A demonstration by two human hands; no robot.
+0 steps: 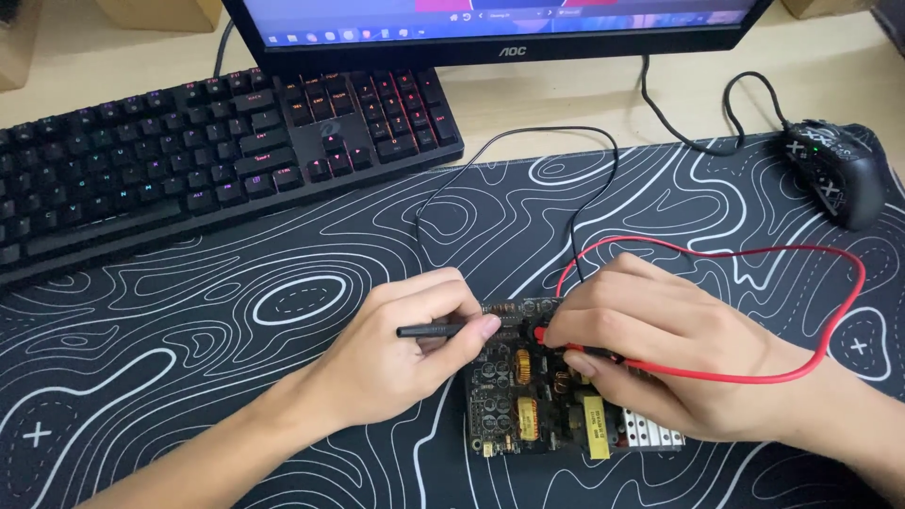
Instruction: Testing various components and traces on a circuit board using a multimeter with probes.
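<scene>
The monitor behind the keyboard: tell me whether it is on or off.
On. The monitor shows a lit screen with a taskbar row of icons and coloured window content along its visible lower strip.

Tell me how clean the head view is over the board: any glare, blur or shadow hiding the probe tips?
Head view: even, soft light, no glare on the circuit board; sharp focus, no motion blur. Left hand and right hand cast faint shadows and hide both probe tips. The monitor is cropped at the top edge.
</scene>
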